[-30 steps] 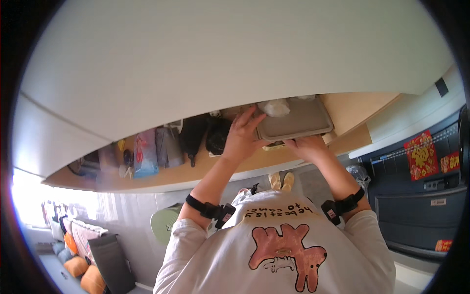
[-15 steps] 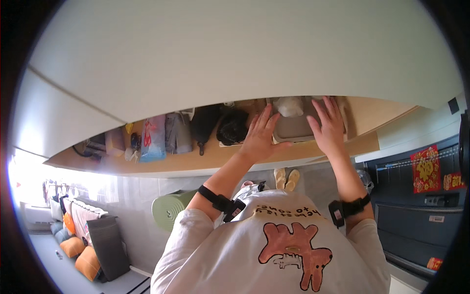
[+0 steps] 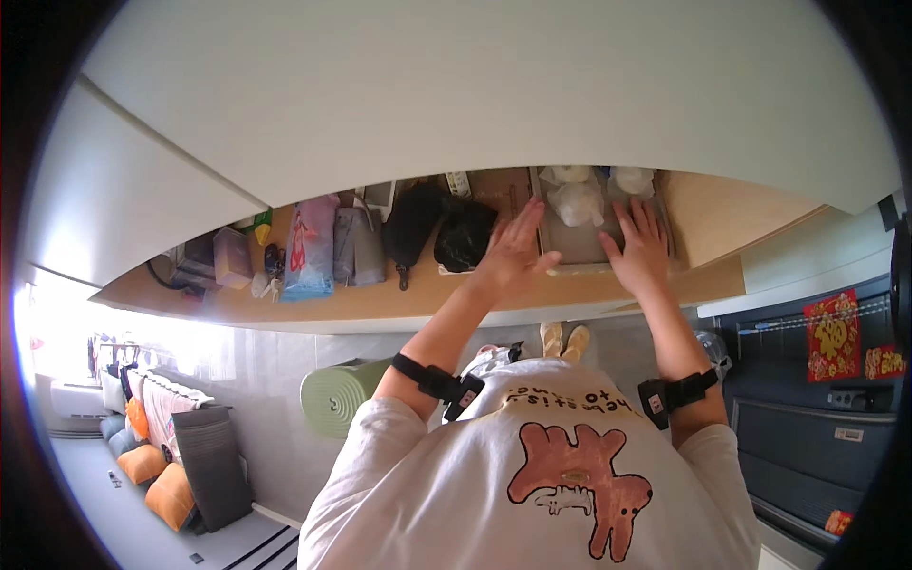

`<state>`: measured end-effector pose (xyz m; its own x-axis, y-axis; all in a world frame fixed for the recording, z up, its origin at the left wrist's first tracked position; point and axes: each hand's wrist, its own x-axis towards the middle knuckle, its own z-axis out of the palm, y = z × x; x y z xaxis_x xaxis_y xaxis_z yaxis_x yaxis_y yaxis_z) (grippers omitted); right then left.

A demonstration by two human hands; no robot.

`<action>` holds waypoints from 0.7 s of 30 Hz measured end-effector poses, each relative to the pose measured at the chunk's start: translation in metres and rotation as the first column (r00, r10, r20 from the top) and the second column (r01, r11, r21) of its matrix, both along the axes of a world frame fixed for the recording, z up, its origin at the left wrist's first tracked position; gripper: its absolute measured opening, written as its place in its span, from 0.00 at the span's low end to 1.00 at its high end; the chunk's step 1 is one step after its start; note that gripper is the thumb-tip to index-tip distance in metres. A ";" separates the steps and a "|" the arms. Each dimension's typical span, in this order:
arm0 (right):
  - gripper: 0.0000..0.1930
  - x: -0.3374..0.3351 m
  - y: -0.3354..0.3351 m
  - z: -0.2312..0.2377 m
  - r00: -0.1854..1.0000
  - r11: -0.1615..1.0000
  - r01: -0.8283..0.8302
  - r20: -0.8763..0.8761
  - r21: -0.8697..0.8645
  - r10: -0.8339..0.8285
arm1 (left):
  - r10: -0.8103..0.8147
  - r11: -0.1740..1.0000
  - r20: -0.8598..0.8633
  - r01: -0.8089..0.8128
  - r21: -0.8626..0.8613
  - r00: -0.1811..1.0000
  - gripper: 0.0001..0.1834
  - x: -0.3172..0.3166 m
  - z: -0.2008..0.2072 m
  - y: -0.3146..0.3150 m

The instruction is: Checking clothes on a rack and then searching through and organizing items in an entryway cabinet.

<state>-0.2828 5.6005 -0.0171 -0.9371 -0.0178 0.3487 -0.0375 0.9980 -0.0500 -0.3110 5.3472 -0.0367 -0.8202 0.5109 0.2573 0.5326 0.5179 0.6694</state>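
Note:
A grey shallow tray (image 3: 587, 249) rests on the wooden shelf, holding several whitish bundles in clear plastic; the nearest bundle (image 3: 577, 204) lies at its middle. My left hand (image 3: 516, 255) is at the tray's left edge, fingers stretched out and thumb pointing over the tray, with nothing held. Over the tray's right part lies my right hand (image 3: 639, 249), fingers spread, the fingertips close to another bundle (image 3: 633, 180). Whether either hand touches the tray is hard to make out. Just left of my left hand sits a black plastic bag (image 3: 464, 237).
Farther left on the shelf (image 3: 380, 306) are a black pouch (image 3: 414, 223), a grey folded item (image 3: 359, 249), a pink and blue package (image 3: 312, 249) and a box (image 3: 232, 256). White cabinet fronts (image 3: 456, 85) overhang the shelf. Below stands a rolled green mat (image 3: 332, 399).
The view has shifted, showing more of the tray and its bundles. My right hand has come lower over the tray, and my left hand has turned more edge-on beside it.

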 end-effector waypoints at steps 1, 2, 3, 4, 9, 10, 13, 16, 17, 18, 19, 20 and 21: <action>0.26 0.000 0.007 -0.006 0.997 0.987 -0.067 -0.042 -0.147 0.061 | 0.097 0.995 -0.108 -0.099 -0.016 0.989 0.43 -0.003 -0.013 -0.010; 0.22 0.001 0.010 -0.008 0.989 0.947 -0.139 -0.090 -0.290 0.118 | 0.191 0.979 -0.213 -0.200 -0.024 0.958 0.41 -0.004 -0.016 -0.020; 0.22 0.001 0.014 -0.008 0.988 0.947 -0.141 -0.096 -0.290 0.117 | 0.190 0.980 -0.220 -0.200 -0.023 0.957 0.41 -0.008 -0.018 -0.029; 0.19 0.006 0.015 -0.005 0.979 0.933 -0.188 -0.132 -0.306 0.154 | 0.320 0.928 -0.288 -0.359 -0.095 0.903 0.39 -0.004 -0.017 -0.037; 0.18 0.006 0.013 0.007 0.966 0.920 -0.245 -0.160 -0.306 0.204 | 0.472 0.800 -0.148 -0.493 -0.343 0.869 0.34 -0.012 -0.050 -0.063; 0.18 0.006 0.011 0.006 0.971 0.944 -0.216 -0.155 -0.249 0.182 | 0.468 0.804 -0.197 -0.507 -0.309 0.862 0.29 -0.013 -0.055 -0.065; 0.18 0.006 0.009 0.009 0.975 0.968 -0.185 -0.153 -0.171 0.159 | 0.505 0.831 -0.201 -0.536 -0.148 0.839 0.21 -0.027 -0.061 -0.068; 0.19 0.008 0.012 0.007 0.974 0.963 -0.196 -0.153 -0.186 0.168 | 0.544 0.838 -0.110 -0.531 0.123 0.832 0.14 -0.026 -0.048 -0.064; 0.19 0.011 0.012 0.006 0.972 0.952 -0.212 -0.148 -0.221 0.182 | 0.546 0.818 -0.068 -0.514 0.259 0.835 0.12 -0.020 -0.034 -0.062; 0.19 0.011 0.012 0.008 0.973 0.955 -0.203 -0.154 -0.218 0.172 | 0.537 0.823 -0.072 -0.503 0.264 0.840 0.12 -0.017 -0.018 -0.057; 0.21 0.014 0.009 0.012 0.971 0.888 -0.228 -0.156 -0.400 0.179 | 0.510 0.816 -0.004 -0.482 0.318 0.860 0.12 -0.009 0.000 -0.053; 0.23 0.017 0.005 0.017 0.969 0.788 -0.247 -0.161 -0.565 0.188 | 0.477 0.803 0.061 -0.463 0.375 0.877 0.12 -0.003 0.017 -0.048; 0.23 0.021 -0.005 0.023 0.968 0.791 -0.248 -0.164 -0.559 0.188 | 0.475 0.802 0.060 -0.460 0.381 0.878 0.12 0.002 0.031 -0.040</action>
<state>-0.2619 5.5953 0.0060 -0.8945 0.0129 0.4469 -0.2852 0.7535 -0.5924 -0.3093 5.3073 -0.0054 -0.9210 -0.0737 0.3826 0.3179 0.4257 0.8472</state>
